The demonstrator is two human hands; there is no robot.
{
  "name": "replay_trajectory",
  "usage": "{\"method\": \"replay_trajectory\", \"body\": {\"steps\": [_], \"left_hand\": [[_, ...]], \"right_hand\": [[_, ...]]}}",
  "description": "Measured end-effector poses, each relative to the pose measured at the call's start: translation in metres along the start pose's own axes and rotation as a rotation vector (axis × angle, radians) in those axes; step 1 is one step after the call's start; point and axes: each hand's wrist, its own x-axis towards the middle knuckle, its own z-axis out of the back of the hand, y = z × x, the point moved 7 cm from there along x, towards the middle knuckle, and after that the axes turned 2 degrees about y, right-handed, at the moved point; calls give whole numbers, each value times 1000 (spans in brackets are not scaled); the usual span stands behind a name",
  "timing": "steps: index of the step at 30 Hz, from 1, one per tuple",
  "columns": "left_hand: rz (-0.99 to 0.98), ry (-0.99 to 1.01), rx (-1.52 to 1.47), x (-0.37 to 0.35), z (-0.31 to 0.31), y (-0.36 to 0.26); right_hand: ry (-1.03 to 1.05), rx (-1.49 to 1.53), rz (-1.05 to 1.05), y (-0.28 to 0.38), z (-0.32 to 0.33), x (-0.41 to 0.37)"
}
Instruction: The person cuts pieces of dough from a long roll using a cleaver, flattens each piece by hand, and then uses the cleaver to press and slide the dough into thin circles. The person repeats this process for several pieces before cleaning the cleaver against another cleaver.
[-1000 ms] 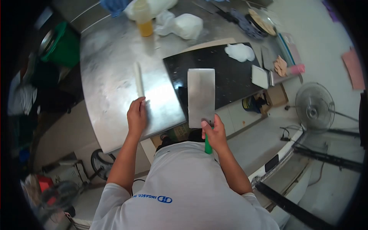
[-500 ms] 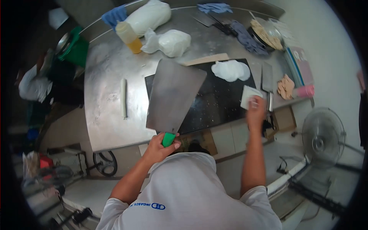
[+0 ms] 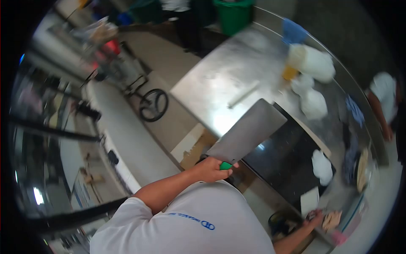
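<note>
My left hand (image 3: 213, 170) is wrapped around the green handle (image 3: 226, 166) of a broad cleaver (image 3: 251, 131). Its wide grey blade slants up to the right, overlapping the near end of a black board (image 3: 275, 163) in this view. At the board's right end lies a flat white square (image 3: 310, 200) like a folded cloth or paper. Just beyond it, by the table edge, is my right hand (image 3: 313, 219), blurred; I cannot tell what its fingers hold. A peach-coloured crumpled cloth (image 3: 332, 220) is beside that hand. A rounded white mass (image 3: 322, 167) sits on the board.
A pale dough roll (image 3: 244, 95) lies on the steel table (image 3: 211, 80). White bags (image 3: 314, 103) and a bottle of yellow liquid (image 3: 291, 71) stand farther back. Another person (image 3: 382, 97) is past the table's far edge. A black handwheel (image 3: 154, 105) stands left.
My view has swung to the left and tilted. My right hand has let go of the white square and moved past it to the table edge. My left hand still holds the cleaver.
</note>
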Motion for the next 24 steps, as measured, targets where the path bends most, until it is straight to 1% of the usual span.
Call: {"method": "replay_trajectory", "body": {"steps": [1, 2, 3, 5, 6, 7, 8, 9, 10, 11, 13, 14, 15, 16, 17, 19, 20, 21, 22, 23, 24], "left_hand": [[55, -13, -132, -2, 6, 7], [97, -15, -267, -5, 15, 12], [81, -53, -265, -11, 29, 13], [281, -133, -310, -19, 48, 29], [263, -145, -311, -22, 60, 33], [285, -151, -354, -28, 71, 43], [308, -162, -400, -35, 81, 54], [288, -197, -404, -41, 94, 62], [278, -171, -400, -48, 103, 70], [270, -157, -396, -56, 113, 78], [260, -146, -399, -72, 128, 91], [250, -145, -409, -81, 137, 89], [243, -142, -420, -89, 146, 88], [234, -194, -431, -95, 157, 95], [207, -205, -473, -99, 165, 100], [173, -248, -536, -115, 172, 110], [200, -239, -501, -121, 177, 115], [228, -227, -456, -126, 185, 119], [276, -219, -499, -134, 186, 122], [264, -245, -501, -143, 192, 124], [261, -269, -545, -152, 191, 128]], "right_hand": [[165, 66, 42, 8, -42, -25], [237, 207, 109, 15, -94, -52], [290, 350, 175, 24, -141, -85], [422, 477, 118, 40, -233, -147], [503, 479, 58, 36, -271, -161], [584, 479, -5, 25, -307, -173], [662, 392, 14, 14, -338, -185], [753, 302, 33, 6, -376, -201], [803, 234, -4, 16, -416, -244], [871, 229, -2, 16, -444, -272], [1117, -109, 37, 1, -500, -321], [1178, -120, 42, 5, -527, -341], [1239, -238, 128, 8, -551, -363], [1291, -357, 216, 5, -573, -382], [1336, -373, 217, -1, -597, -395], [1265, -504, 185, -7, -641, -407], [1269, -467, 144, -7, -660, -422], [1298, -468, 156, -10, -675, -437], [1326, -529, 202, -15, -691, -450], [1350, -592, 250, -17, -704, -460], [1482, -731, 272, -22, -714, -474]]}}
